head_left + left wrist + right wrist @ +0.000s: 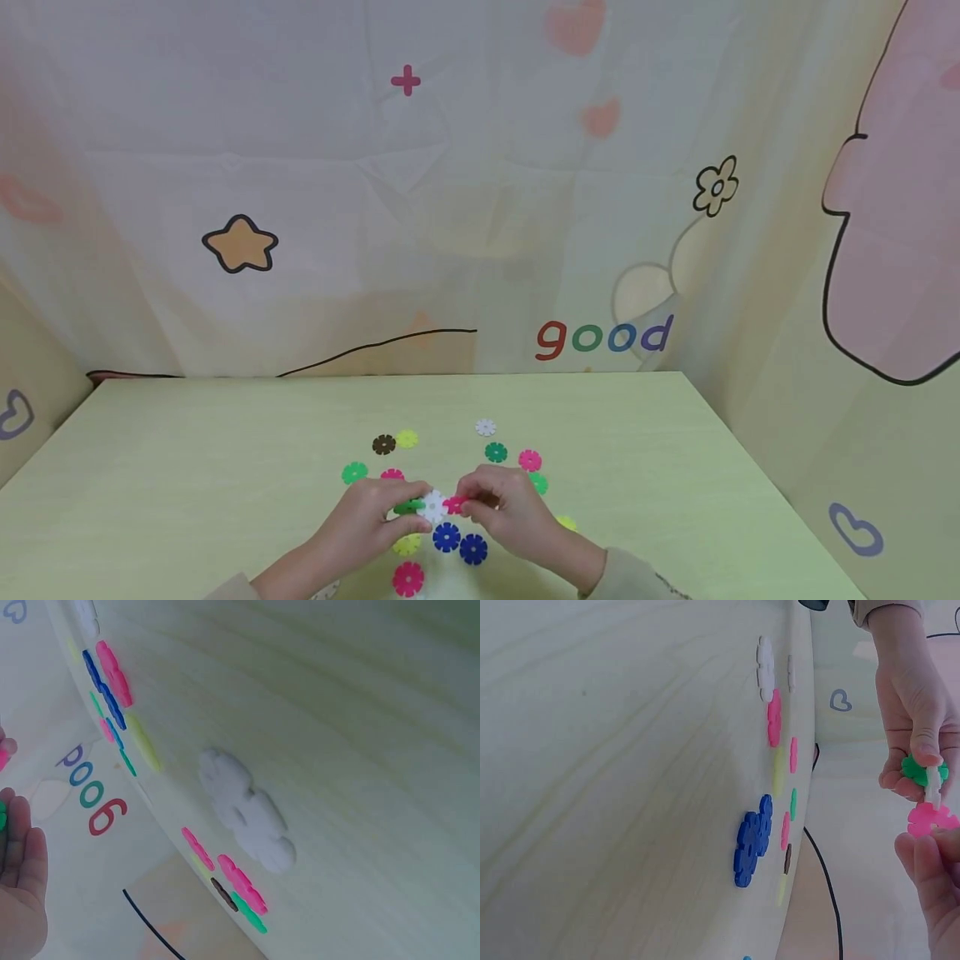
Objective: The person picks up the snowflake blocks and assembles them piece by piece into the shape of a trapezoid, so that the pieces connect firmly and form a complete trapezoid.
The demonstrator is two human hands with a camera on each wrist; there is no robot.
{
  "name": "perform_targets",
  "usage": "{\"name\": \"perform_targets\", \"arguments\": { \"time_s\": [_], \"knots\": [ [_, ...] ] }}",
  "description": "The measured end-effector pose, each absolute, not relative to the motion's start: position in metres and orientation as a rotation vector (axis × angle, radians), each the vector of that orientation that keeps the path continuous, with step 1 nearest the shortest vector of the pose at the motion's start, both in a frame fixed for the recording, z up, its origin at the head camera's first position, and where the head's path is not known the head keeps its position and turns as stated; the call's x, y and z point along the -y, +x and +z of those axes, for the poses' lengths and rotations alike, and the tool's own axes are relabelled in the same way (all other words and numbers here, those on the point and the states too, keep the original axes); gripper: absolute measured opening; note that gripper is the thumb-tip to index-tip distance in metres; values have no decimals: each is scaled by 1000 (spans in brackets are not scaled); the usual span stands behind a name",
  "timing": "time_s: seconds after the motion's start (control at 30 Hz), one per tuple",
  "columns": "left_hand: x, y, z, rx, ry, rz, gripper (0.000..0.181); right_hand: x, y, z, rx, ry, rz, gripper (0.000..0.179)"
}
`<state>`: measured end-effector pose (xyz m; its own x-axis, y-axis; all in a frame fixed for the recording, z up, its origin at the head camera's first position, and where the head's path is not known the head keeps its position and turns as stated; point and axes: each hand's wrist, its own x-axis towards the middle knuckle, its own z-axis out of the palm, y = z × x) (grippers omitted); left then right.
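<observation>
Above the table, my left hand pinches a green snowflake disc between thumb and fingers. A white snowflake disc is joined edge-on to the green one and sits at the left fingertips. Its other side meets a pink snowflake disc, which my right hand pinches with thumb and fingertips. In the right wrist view the three discs form a short row between both hands. Just below them in the head view, two blue discs lie flat on the table.
Several loose discs lie around the hands, among them a brown disc, a dark green disc and a pink disc. The pale table ends at a printed curtain behind and at the sides.
</observation>
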<state>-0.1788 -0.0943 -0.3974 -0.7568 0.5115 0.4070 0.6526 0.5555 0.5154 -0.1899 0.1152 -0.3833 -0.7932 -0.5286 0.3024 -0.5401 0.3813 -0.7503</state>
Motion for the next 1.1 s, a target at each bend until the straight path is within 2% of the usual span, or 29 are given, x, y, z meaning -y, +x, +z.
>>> {"name": "perform_targets", "arguments": {
  "time_s": [0.37, 0.57, 0.77, 1.0, 1.1],
  "knots": [
    [95, -177, -395, 2600, -1011, -969, 43, -113, -189, -379, 2595, 1056, 1360, 10],
    [95, -179, -387, 2722, -915, -956, 37, -114, -193, -375, 2654, 1050, 1353, 10],
    [91, -176, -387, 2698, -887, -1010, 51, -112, -195, -375, 2647, 1024, 1397, 11],
    [85, -178, -392, 2608, -885, -1096, 29, -109, -193, -377, 2611, 1032, 1455, 13],
    [85, -178, -393, 2598, -898, -1081, 28, -112, -194, -377, 2637, 1036, 1447, 13]
  ]
}}
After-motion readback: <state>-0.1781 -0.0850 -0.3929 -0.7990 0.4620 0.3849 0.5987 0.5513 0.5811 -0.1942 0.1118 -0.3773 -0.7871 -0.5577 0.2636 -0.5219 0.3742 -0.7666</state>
